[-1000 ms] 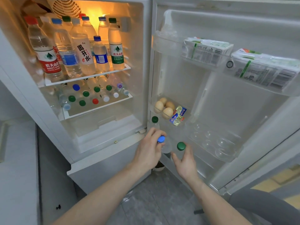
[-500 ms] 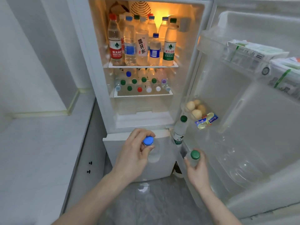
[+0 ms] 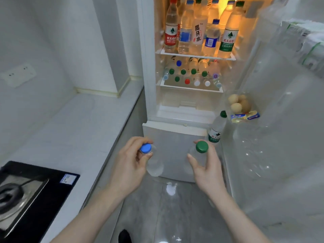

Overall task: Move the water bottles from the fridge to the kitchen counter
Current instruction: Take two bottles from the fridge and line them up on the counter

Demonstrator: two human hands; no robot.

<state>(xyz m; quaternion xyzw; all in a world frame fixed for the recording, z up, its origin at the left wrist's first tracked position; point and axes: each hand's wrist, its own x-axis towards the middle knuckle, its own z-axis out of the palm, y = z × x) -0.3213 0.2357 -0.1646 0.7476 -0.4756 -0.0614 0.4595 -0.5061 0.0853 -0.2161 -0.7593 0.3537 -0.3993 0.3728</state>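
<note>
Holding two bottles over grey floor before open fridge. White stone counter point(image 3: 73, 130) at far left. My left hand point(image 3: 129, 163) grips clear plastic blue-capped water bottle point(image 3: 154, 163) near neck. My right hand point(image 3: 206, 167) grips clear green-capped water bottle point(image 3: 199, 151). More bottles on lit white fridge shelf point(image 3: 196, 56); one green-capped bottle in door rack point(image 3: 216, 128).

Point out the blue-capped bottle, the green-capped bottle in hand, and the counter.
blue-capped bottle point(image 3: 145, 148): head view, on its cap.
green-capped bottle point(image 3: 202, 146): head view, on its cap.
counter point(image 3: 84, 130): head view, on bare white top left of the fridge.
</note>
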